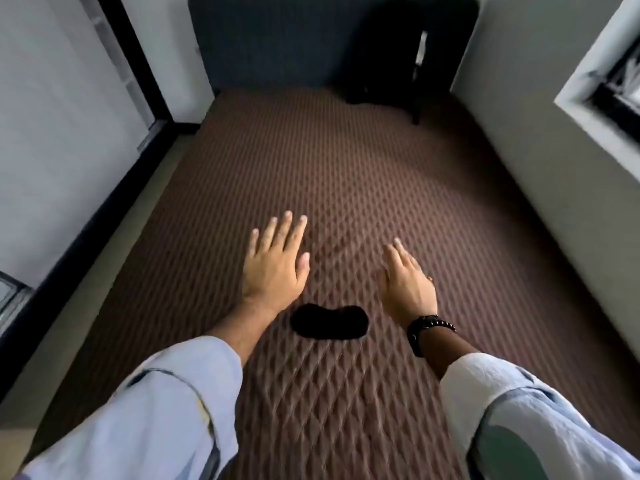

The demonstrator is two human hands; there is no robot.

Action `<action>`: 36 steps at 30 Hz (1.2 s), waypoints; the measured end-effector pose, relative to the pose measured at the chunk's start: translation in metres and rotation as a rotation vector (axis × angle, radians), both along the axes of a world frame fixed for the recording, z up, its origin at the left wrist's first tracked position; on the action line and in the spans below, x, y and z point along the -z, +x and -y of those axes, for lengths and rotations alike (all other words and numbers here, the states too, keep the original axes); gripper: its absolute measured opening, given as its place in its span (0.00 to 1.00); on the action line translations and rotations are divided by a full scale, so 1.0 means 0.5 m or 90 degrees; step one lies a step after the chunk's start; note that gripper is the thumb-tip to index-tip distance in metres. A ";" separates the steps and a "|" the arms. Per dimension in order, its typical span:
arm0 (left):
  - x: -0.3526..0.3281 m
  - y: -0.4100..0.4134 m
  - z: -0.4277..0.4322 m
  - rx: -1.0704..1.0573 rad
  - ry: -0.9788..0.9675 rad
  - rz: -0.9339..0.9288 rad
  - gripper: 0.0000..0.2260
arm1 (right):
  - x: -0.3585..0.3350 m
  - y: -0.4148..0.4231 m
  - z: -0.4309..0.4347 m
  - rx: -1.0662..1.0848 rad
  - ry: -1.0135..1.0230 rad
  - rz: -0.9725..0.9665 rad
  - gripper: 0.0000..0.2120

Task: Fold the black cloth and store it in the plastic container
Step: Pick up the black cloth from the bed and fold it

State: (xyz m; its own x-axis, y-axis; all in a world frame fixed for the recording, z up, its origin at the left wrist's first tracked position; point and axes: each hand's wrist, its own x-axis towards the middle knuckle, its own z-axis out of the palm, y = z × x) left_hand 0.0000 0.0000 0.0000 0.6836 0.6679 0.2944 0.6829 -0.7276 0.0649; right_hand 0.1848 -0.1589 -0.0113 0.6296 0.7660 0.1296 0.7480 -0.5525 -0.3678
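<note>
A small black cloth (329, 322), bunched into a flat oval lump, lies on the brown quilted mattress (346, 174) between my two wrists. My left hand (277, 261) is stretched out palm down beyond the cloth to its left, fingers apart, holding nothing. Palm down as well, my right hand (407, 277) is beyond the cloth to its right, fingers extended and empty, with a dark watch and a bead bracelet on the wrist. Neither hand touches the cloth. No plastic container is in view.
The mattress runs away from me to a dark blue headboard (270, 39). A black bag or chair (391, 53) stands at the far right corner. A white wall with a black-framed door (114, 64) is on the left, a wall with a window (620, 91) on the right.
</note>
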 end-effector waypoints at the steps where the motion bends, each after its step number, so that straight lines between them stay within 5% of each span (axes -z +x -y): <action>1: 0.043 0.005 -0.004 -0.018 -0.054 -0.019 0.29 | 0.046 0.009 -0.008 0.013 -0.019 -0.056 0.22; 6: 0.285 0.018 -0.020 -0.164 -0.343 -0.063 0.25 | 0.286 0.052 -0.043 0.073 -0.139 -0.320 0.21; 10: 0.438 0.032 -0.038 -0.195 -0.525 -0.065 0.22 | 0.423 0.077 -0.063 0.106 -0.186 -0.382 0.21; 20: 0.584 0.044 -0.096 -0.260 -0.678 0.048 0.23 | 0.508 0.103 -0.095 0.086 -0.240 -0.376 0.14; 22: 0.586 0.043 -0.108 -0.251 -0.747 0.081 0.23 | 0.496 0.107 -0.102 0.107 -0.270 -0.447 0.11; 25: 0.569 0.035 -0.122 -0.177 -0.694 0.087 0.19 | 0.460 0.115 -0.105 0.101 -0.330 -0.602 0.06; 28: 0.530 0.026 -0.116 -0.097 -0.533 0.109 0.14 | 0.439 0.129 -0.105 0.009 -0.299 -0.462 0.02; 33: 0.495 0.013 -0.065 0.032 -0.288 0.240 0.12 | 0.440 0.099 -0.061 -0.062 0.095 -0.126 0.10; 36: 0.518 -0.020 -0.026 0.061 -0.285 0.166 0.15 | 0.472 0.061 -0.005 -0.152 0.050 -0.008 0.11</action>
